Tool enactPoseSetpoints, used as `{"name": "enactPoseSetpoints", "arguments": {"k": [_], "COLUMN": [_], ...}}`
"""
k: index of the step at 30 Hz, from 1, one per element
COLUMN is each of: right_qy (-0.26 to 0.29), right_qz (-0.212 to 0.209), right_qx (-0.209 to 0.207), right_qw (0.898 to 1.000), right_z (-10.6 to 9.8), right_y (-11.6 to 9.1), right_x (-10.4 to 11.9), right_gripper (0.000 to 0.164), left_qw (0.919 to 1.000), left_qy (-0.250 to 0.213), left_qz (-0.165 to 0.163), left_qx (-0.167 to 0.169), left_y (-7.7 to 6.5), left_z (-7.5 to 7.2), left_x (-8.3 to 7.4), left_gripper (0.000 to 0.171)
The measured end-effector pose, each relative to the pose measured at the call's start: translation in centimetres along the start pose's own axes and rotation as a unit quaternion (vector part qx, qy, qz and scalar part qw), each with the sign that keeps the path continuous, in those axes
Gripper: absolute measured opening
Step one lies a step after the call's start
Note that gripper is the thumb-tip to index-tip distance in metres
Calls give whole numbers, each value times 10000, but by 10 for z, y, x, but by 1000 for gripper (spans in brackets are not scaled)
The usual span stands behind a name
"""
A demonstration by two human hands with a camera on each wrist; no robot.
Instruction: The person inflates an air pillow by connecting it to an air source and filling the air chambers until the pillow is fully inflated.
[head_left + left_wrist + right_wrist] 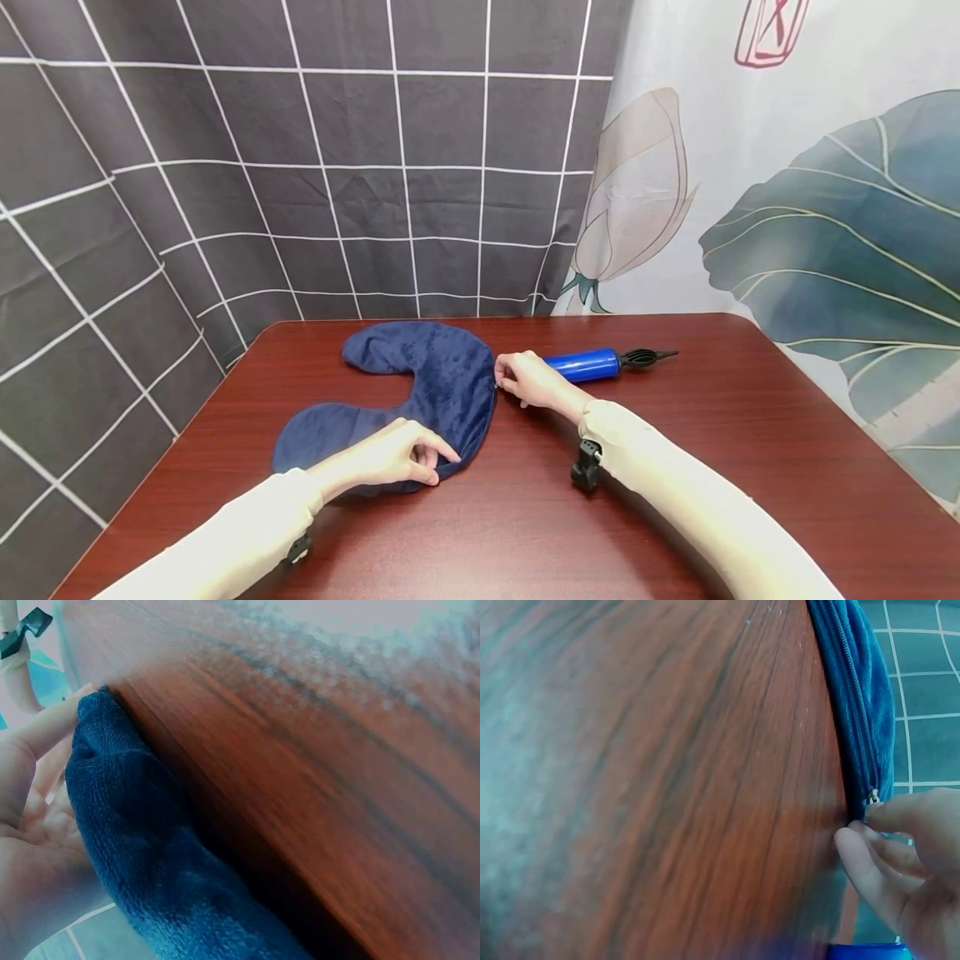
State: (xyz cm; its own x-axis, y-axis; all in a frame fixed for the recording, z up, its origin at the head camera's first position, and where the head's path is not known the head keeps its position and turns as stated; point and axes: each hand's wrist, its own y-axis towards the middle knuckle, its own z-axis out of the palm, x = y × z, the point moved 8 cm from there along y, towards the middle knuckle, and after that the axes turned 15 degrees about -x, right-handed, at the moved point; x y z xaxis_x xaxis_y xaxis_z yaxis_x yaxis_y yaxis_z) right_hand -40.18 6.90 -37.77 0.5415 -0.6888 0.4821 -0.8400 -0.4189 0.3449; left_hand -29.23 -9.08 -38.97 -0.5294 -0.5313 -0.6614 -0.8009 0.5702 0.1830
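A navy blue plush U-shaped neck pillow cover (450, 358) lies rather flat on the table, its opening facing left. My left hand (393, 454) is over its near arm, with thumb and index finger pinching the near right edge; the plush edge (142, 825) fills much of the left wrist view. On the outer curve my right hand (536, 382) pinches at a small metal zipper pull (874, 796), which the fingertips partly hide. From there a closed-looking zipper (847, 675) runs along the cover's edge.
Just beyond my right hand lies a blue hand pump (588, 365) with a black ribbed nozzle (641, 357), its left end hidden by the hand. The reddish-brown table (525, 525) ends at a dark grid-patterned curtain (360, 200) and a floral curtain (652, 208).
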Motion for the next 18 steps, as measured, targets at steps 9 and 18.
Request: {"name": "enactPoseSetpoints", "arguments": {"k": [9,18], "right_qy": [-322,-503], "right_qz": [108,256], "right_qx": [-121,-302], "right_qw": [9994,9980], "right_z": [-1,-2], "right_y": [9,17], "right_x": [-4,-9], "right_gripper": [13,14], "left_qw": [10000,9994], "left_qy": [-3,-201], "left_qz": [62,119], "left_qx": [67,244], "left_y": [-1,-7], "left_z": [-1,0], "left_x": [-1,-4], "left_gripper": [30,31]}}
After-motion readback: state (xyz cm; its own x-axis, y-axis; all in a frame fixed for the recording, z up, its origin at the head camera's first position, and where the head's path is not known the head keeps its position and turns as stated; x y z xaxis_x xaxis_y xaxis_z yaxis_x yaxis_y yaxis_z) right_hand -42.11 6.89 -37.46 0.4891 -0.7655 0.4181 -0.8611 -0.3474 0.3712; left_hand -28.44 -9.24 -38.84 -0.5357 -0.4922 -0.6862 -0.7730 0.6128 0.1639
